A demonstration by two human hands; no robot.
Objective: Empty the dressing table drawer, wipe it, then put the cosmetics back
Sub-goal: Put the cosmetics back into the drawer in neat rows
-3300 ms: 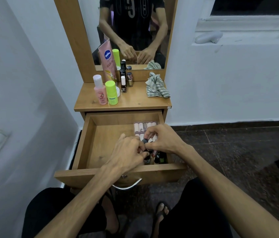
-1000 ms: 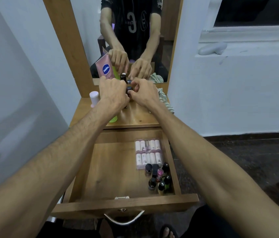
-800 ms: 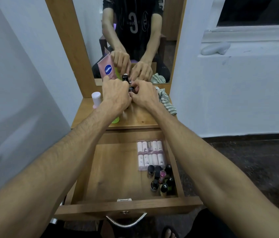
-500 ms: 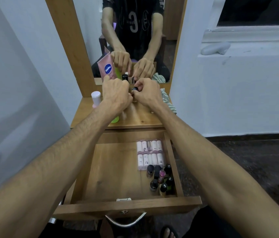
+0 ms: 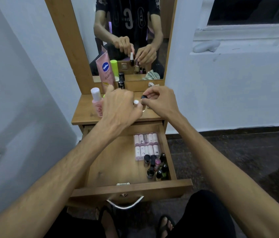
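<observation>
Above the front of the dressing table top (image 5: 83, 115), my left hand (image 5: 119, 107) grips a small white-capped bottle (image 5: 136, 102). Right beside it, my right hand (image 5: 159, 103) pinches a small black-capped bottle (image 5: 143, 97). The mirror shows both bottles upright in my fingers. Below my arms the wooden drawer (image 5: 131, 188) stands pulled out. A clear pack of white tubes (image 5: 146, 146) and several small nail-polish bottles (image 5: 155, 166) sit along its right side. Its left half is bare wood.
On the table top stand a pink bottle (image 5: 97, 102), a pink Vaseline tube (image 5: 105, 73), a partly hidden green bottle and a black tube (image 5: 121, 84). A striped cloth (image 5: 151, 84) peeks out behind my right hand. White walls flank the table; my feet are below the drawer.
Both hands went from the drawer up to the table top, gripped two small bottles there and have now drawn them back toward the table's front edge.
</observation>
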